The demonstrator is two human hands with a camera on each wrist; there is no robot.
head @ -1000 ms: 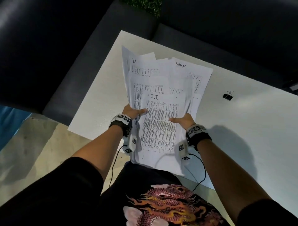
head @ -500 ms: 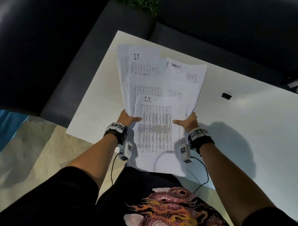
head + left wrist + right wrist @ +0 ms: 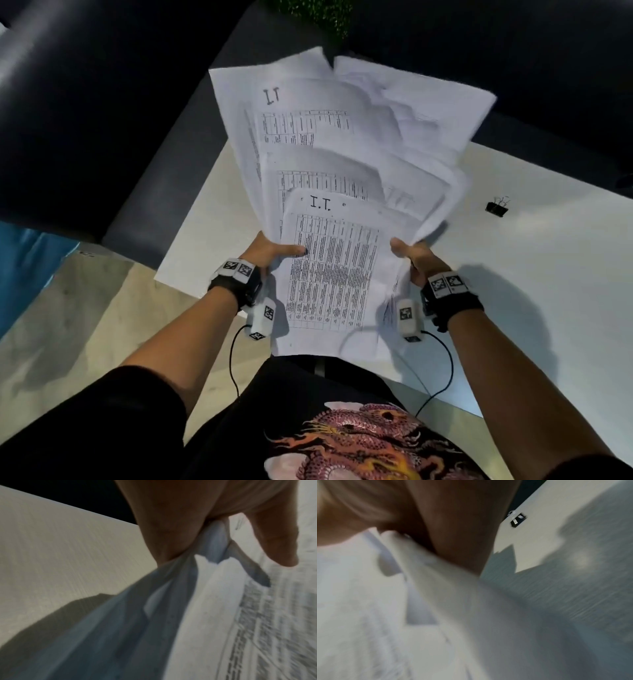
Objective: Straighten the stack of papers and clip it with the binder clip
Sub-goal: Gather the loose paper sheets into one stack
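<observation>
While the binder clip (image 3: 497,206) sits well apart on the white surface (image 3: 548,274), both hands hold the uneven, fanned stack of papers (image 3: 342,178) above it: left hand (image 3: 270,250) pinching the left edge, right hand (image 3: 416,257) pinching the right edge.

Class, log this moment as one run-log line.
left hand: grips stack of papers | right hand: grips same stack | papers: fanned, uneven | binder clip: on white table, untouched

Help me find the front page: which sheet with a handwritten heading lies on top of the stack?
The sheet headed "I.T." with dots, nearest the person and under both thumbs; its table shows whole. The farther "IT" sheet is half covered.
</observation>
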